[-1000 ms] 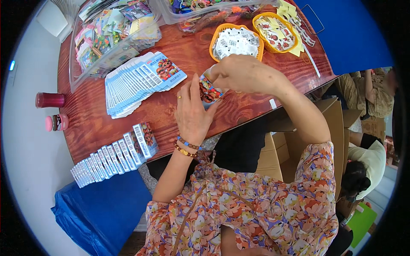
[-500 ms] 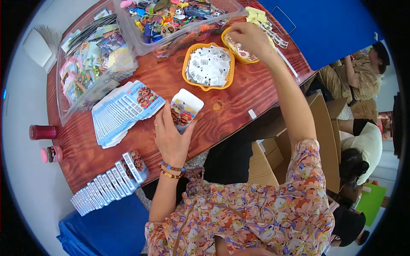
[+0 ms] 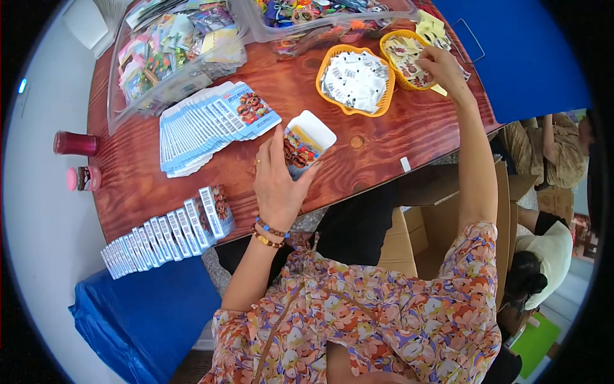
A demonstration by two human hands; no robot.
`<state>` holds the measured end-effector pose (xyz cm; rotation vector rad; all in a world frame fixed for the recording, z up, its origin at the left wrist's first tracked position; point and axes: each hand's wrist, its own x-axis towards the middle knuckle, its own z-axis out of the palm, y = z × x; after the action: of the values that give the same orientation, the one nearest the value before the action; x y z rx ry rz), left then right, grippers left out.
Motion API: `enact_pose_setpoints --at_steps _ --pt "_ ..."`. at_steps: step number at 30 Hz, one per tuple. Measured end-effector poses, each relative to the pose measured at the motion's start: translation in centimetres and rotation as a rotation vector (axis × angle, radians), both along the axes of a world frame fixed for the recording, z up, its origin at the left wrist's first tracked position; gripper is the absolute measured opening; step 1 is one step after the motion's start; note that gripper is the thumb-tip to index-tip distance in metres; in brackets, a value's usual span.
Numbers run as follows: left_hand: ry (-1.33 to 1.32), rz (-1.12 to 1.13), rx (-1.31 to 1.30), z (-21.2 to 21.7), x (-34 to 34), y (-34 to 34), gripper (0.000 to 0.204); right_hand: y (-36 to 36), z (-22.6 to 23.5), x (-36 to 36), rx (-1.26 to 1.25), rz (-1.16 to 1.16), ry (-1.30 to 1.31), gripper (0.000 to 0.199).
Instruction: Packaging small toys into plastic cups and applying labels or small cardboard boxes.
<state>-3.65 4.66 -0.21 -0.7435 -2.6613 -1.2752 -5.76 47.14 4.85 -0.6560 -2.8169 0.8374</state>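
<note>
A small open-topped packet [image 3: 306,144], white inside with a printed front, is gripped by the left hand [image 3: 278,182] near the middle of the wooden table [image 3: 384,141]; the fingers are curled around its lower half and the open end is tilted toward one o'clock. The right hand [image 3: 441,67] is stretched out to two o'clock and rests at the rim of a yellow basket [image 3: 409,59] of small printed sachets; its fingers are bent down, but whether anything is pinched cannot be told.

Two scalloped baskets are counted: the yellow one and, just beside it at its eight o'clock, an orange basket [image 3: 355,80] heaped with white sachets. Two fanned rows of flat blue-and-white packets are seen: a larger fan [image 3: 211,125] at ten o'clock of the left hand, and a longer row [image 3: 169,233] along the table edge at eight o'clock. Two clear plastic bins are set along the far side, one [image 3: 173,57] at eleven o'clock filled with colourful packets, one [image 3: 320,16] at twelve o'clock. Two small jars stand at nine o'clock, a dark red one [image 3: 75,143] and a pink-lidded one [image 3: 83,178], near each other. Two beaded bracelets [image 3: 268,233] are worn on the left wrist
</note>
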Motion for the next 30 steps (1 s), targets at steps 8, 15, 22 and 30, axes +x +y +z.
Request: enact_pose_setpoints --at_steps 8,15,22,30 --pt "-0.040 0.007 -0.016 0.4 0.9 -0.8 0.090 -0.6 -1.2 -1.1 0.099 0.008 -0.087 0.028" --pt "-0.026 0.006 0.023 0.2 0.8 -1.1 0.087 -1.1 0.5 0.1 -0.146 -0.104 0.070 0.015" --pt "0.007 -0.001 0.043 0.1 1.0 -1.2 0.087 -0.8 1.8 1.6 -0.172 -0.117 0.203 0.017" --pt "0.063 0.033 -0.056 -0.6 1.5 -1.6 0.088 -20.0 4.3 3.2 -0.399 0.571 0.155 0.012"
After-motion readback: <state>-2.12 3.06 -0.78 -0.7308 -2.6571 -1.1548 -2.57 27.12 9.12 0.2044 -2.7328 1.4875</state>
